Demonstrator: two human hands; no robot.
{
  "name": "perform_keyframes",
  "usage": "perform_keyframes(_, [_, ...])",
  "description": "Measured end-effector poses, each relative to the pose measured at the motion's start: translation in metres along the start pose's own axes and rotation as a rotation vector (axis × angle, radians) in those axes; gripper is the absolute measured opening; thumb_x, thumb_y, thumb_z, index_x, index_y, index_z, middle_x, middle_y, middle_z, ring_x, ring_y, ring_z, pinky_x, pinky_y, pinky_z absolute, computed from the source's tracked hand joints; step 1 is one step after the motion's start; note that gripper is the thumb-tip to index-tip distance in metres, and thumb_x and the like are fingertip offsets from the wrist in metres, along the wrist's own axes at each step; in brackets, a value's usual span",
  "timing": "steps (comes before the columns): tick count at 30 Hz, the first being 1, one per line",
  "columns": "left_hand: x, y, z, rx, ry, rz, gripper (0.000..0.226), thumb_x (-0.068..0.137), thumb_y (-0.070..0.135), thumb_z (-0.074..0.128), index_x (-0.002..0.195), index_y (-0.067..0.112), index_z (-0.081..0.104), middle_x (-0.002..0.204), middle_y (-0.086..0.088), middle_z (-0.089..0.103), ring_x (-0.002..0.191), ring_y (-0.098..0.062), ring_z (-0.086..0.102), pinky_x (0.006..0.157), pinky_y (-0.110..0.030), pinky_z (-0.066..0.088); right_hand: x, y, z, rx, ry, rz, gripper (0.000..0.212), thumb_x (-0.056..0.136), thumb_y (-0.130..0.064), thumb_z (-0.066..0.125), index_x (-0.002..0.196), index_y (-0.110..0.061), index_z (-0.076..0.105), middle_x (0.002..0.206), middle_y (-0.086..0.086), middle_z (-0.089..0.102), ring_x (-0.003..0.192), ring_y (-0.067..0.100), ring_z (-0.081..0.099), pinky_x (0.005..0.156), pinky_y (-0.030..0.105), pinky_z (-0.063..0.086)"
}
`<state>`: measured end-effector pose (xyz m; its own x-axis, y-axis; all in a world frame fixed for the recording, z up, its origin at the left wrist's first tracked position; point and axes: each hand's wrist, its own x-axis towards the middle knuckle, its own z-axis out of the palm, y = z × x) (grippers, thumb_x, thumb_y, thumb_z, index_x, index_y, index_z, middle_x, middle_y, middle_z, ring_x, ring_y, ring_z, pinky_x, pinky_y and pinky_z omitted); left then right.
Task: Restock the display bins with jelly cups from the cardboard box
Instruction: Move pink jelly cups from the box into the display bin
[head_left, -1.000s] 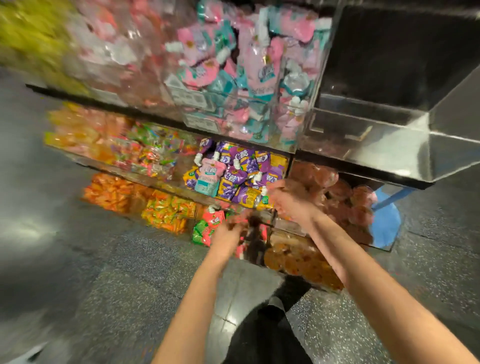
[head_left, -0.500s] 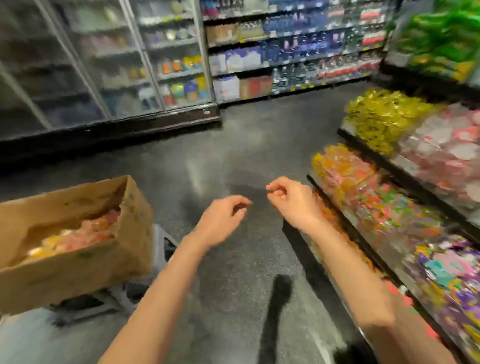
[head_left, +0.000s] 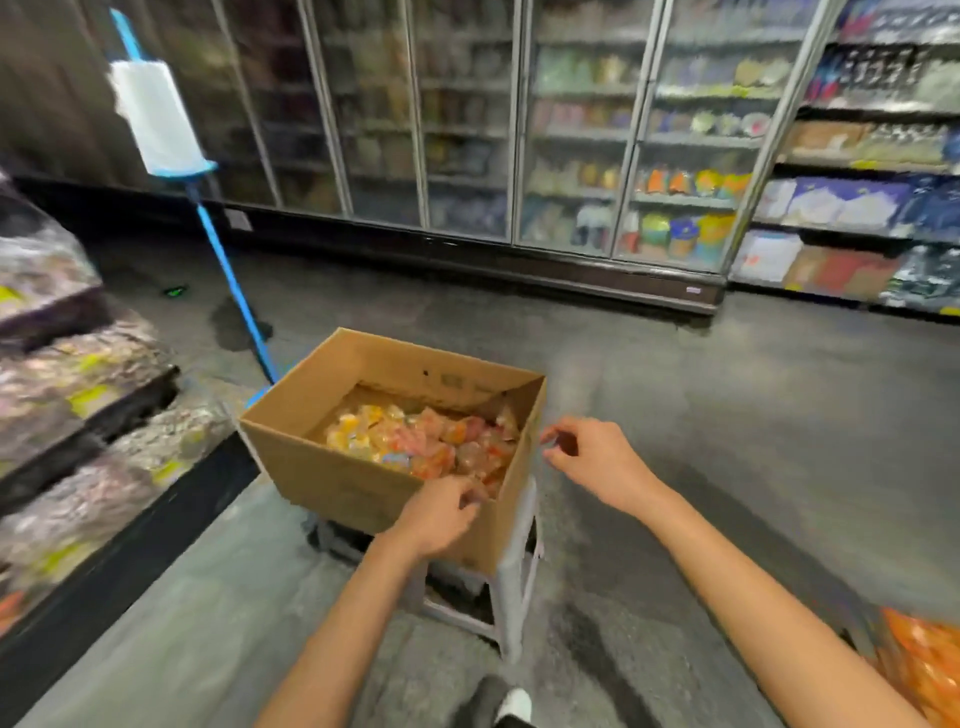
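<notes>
Left hand (head_left: 436, 519) reaches over the near rim of the cardboard box (head_left: 332, 480), fingers loosely curled, grip holding nothing visible. Right hand (head_left: 597, 462) hovers beside the box's right wall, grip relaxed and empty. Jelly cups (head_left: 423, 441) lie inside the box, which sits on a stool (head_left: 511, 582).

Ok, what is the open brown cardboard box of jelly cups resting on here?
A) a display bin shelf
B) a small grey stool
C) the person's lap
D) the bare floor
B: the open brown cardboard box sits atop a small grey stool, whose legs show beneath it.
</notes>
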<state>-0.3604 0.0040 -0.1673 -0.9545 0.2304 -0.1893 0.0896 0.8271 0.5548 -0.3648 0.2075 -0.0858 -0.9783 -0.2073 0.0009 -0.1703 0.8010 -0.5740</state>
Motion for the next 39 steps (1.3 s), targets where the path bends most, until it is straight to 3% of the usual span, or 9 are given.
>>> perform_keyframes(5, [0.064,-0.079,-0.018,-0.117,-0.022,-0.185,0.027,0.096,0.023,0.052,0.119,0.016,0.062,0.118,-0.002,0.063,0.11,-0.02,0.058,0.084,-0.026,0.043,0.111,-0.005,0.047,0.016,-0.093,-0.067,0.014,0.086,-0.013,0.061,0.083,-0.025,0.066,0.069,-0.012,0.055,0.071,0.008,0.051,0.058,0.019,0.033])
perform_keyframes(9, [0.116,-0.14,-0.025,-0.199,-0.036,-0.372,0.025,0.096,0.024,0.052,0.117,0.015,0.062,0.122,-0.004,0.063,0.112,-0.021,0.058,0.092,-0.029,0.045,0.2,-0.005,0.083,0.089,-0.185,-0.027,0.015,0.084,-0.007,0.06,0.089,-0.017,0.07,0.075,-0.002,0.064,0.069,0.012,0.056,0.054,0.01,0.037])
perform_keyframes(16, [0.181,-0.224,-0.031,-0.184,0.081,-0.589,0.033,0.095,0.02,0.051,0.128,0.012,0.055,0.126,-0.013,0.059,0.113,-0.03,0.055,0.095,-0.036,0.045,0.31,0.024,0.172,0.066,-0.391,0.095,0.02,0.087,-0.009,0.054,0.099,-0.014,0.069,0.093,0.004,0.068,0.088,0.021,0.064,0.073,0.028,0.05])
perform_keyframes(19, [0.205,-0.264,-0.03,0.054,0.047,-0.661,0.043,0.099,0.028,0.04,0.138,0.011,0.043,0.142,-0.013,0.044,0.131,-0.028,0.039,0.11,-0.036,0.03,0.336,0.035,0.213,0.06,-0.476,0.137,0.019,0.088,-0.005,0.055,0.103,-0.005,0.067,0.092,0.002,0.064,0.092,0.021,0.059,0.068,0.016,0.04])
perform_keyframes(22, [0.23,-0.298,-0.032,0.263,-0.083,-0.658,0.046,0.101,0.036,0.028,0.141,0.015,0.038,0.146,-0.005,0.039,0.136,-0.021,0.033,0.113,-0.037,0.023,0.362,0.05,0.258,-0.011,-0.566,0.16,0.034,0.093,-0.006,0.052,0.127,-0.007,0.05,0.113,0.008,0.057,0.108,0.025,0.055,0.077,0.026,0.045])
perform_keyframes(25, [0.252,-0.316,-0.036,0.31,-0.165,-0.628,0.047,0.096,0.045,0.034,0.135,0.02,0.039,0.137,-0.002,0.045,0.112,-0.025,0.057,0.082,-0.034,0.044,0.38,0.067,0.301,-0.117,-0.628,0.208,0.05,0.095,-0.008,0.048,0.143,-0.012,0.034,0.13,0.011,0.048,0.115,0.031,0.051,0.082,0.034,0.047])
perform_keyframes(29, [0.264,-0.322,-0.035,0.363,-0.29,-0.326,0.051,0.093,0.05,0.037,0.139,0.03,0.036,0.141,0.004,0.04,0.106,-0.026,0.06,0.08,-0.033,0.048,0.4,0.079,0.371,-0.192,-0.681,0.052,0.039,0.095,-0.013,0.043,0.134,-0.013,0.046,0.126,0.011,0.052,0.114,0.03,0.054,0.086,0.035,0.046])
perform_keyframes(34, [0.267,-0.327,-0.04,0.179,-0.317,-0.304,0.052,0.093,0.046,0.039,0.142,0.031,0.03,0.145,0.009,0.034,0.106,-0.022,0.06,0.089,-0.035,0.05,0.406,0.072,0.433,-0.151,-0.999,-0.009,0.033,0.093,-0.013,0.05,0.125,-0.011,0.055,0.121,0.009,0.06,0.109,0.027,0.057,0.09,0.036,0.047])
perform_keyframes(39, [0.273,-0.334,-0.038,0.122,-0.219,-0.295,0.06,0.092,0.048,0.043,0.146,0.032,0.02,0.147,0.01,0.029,0.124,-0.013,0.046,0.092,-0.03,0.044,0.387,0.076,0.481,-0.045,-1.171,-0.033,0.025,0.09,-0.037,0.048,0.106,-0.024,0.062,0.109,-0.001,0.063,0.093,0.016,0.057,0.082,0.035,0.05])
